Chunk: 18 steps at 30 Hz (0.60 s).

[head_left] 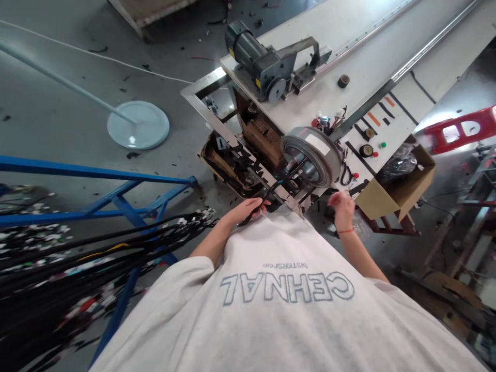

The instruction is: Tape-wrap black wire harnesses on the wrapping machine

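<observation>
My left hand (248, 209) is closed around a black cable (274, 186) at the front edge of the bench. From there the cable runs up and right into the opening of a large grey wheel (300, 135) with a white label. My right hand (342, 209) is raised beside the bench edge, below and to the right of the wheel. Its fingers are blurred, and nothing in them can be made out. Close above it, black-handled scissors (345, 175) lie at the wheel's right side. Connectors with coloured wires (324, 122) show behind the wheel.
A motor (248, 51) sits on the long white bench (372, 36). Tape rolls (366, 150) and tape strips lie on its right side. An open cardboard box (416, 188) stands to the right. At left are a blue rack (96, 170) with hanging cable bundles (147, 243) and a round stand base (149, 124).
</observation>
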Each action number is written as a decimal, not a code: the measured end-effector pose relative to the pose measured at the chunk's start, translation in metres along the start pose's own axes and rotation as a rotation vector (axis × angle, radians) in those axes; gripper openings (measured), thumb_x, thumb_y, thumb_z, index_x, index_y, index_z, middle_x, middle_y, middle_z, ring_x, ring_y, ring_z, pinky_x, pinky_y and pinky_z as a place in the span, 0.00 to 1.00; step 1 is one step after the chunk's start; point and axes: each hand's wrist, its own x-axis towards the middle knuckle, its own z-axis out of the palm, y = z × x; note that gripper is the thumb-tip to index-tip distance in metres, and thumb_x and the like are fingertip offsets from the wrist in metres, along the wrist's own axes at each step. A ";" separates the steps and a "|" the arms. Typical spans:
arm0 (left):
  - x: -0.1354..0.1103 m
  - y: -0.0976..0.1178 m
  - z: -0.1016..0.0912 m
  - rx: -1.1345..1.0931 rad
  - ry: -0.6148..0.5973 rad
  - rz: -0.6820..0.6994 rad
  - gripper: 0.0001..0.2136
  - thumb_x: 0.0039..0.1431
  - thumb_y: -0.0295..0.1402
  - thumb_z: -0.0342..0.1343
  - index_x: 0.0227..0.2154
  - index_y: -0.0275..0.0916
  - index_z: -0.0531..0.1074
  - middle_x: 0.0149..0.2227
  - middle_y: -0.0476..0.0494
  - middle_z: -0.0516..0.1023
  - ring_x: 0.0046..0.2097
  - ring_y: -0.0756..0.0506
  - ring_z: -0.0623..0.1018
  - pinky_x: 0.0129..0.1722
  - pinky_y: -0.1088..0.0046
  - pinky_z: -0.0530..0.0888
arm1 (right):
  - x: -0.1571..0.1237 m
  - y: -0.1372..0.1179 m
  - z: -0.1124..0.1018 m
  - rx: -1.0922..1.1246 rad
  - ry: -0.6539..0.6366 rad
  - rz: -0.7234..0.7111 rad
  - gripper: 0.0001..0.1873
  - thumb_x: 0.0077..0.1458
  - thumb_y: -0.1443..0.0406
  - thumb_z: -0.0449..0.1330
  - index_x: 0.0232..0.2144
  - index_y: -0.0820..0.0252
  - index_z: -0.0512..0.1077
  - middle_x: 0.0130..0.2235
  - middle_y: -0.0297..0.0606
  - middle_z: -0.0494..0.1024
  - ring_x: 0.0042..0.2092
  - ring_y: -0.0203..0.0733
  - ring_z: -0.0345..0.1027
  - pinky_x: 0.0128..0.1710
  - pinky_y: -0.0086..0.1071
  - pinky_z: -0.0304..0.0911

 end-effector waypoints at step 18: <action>0.040 0.024 0.032 0.040 0.174 0.143 0.26 0.61 0.58 0.47 0.32 0.35 0.67 0.20 0.56 0.53 0.20 0.54 0.53 0.21 0.75 0.51 | -0.019 -0.049 0.136 0.461 -0.736 0.060 0.26 0.37 0.45 0.73 0.31 0.58 0.76 0.34 0.36 0.82 0.33 0.39 0.75 0.40 0.33 0.72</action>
